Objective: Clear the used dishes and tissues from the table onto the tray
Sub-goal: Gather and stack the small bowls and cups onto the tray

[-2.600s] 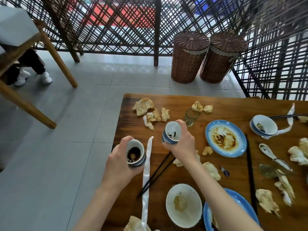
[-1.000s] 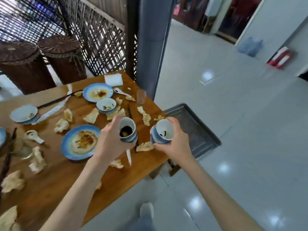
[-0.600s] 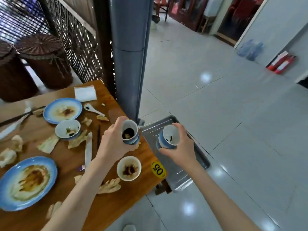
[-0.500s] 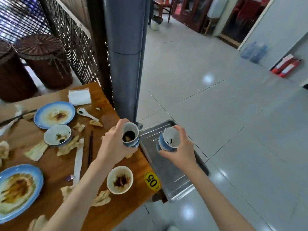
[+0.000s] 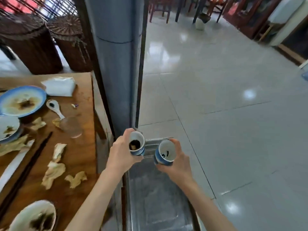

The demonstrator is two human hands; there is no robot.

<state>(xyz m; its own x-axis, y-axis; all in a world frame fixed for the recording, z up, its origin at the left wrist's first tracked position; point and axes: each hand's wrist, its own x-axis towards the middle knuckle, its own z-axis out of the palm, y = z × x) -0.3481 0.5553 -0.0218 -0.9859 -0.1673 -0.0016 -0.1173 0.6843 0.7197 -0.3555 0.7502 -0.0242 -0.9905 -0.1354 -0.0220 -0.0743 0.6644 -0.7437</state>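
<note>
My left hand (image 5: 120,154) grips a blue-and-white cup (image 5: 137,145) with dark dregs inside. My right hand (image 5: 179,162) grips a second blue cup (image 5: 165,153) with a small dark mark in its white bowl. Both cups hang above the far end of a grey metal tray (image 5: 155,197), which sits low beside the wooden table (image 5: 76,147). On the table lie a soiled blue plate (image 5: 21,101), a white spoon (image 5: 54,107), a clear glass (image 5: 70,126), black chopsticks (image 5: 28,165) and several crumpled tissues (image 5: 53,170).
A grey pillar (image 5: 115,64) rises just behind the tray's far end. Two wicker baskets (image 5: 33,44) stand behind the table. A folded white napkin pack (image 5: 59,86) lies at the table's far corner. A white saucer (image 5: 35,217) sits near the front edge. Glossy tiled floor (image 5: 233,114) lies to the right.
My view has swung from the table to the tray at its side. Both hands have carried their cups off the table and over the tray's far end, closer to the pillar.
</note>
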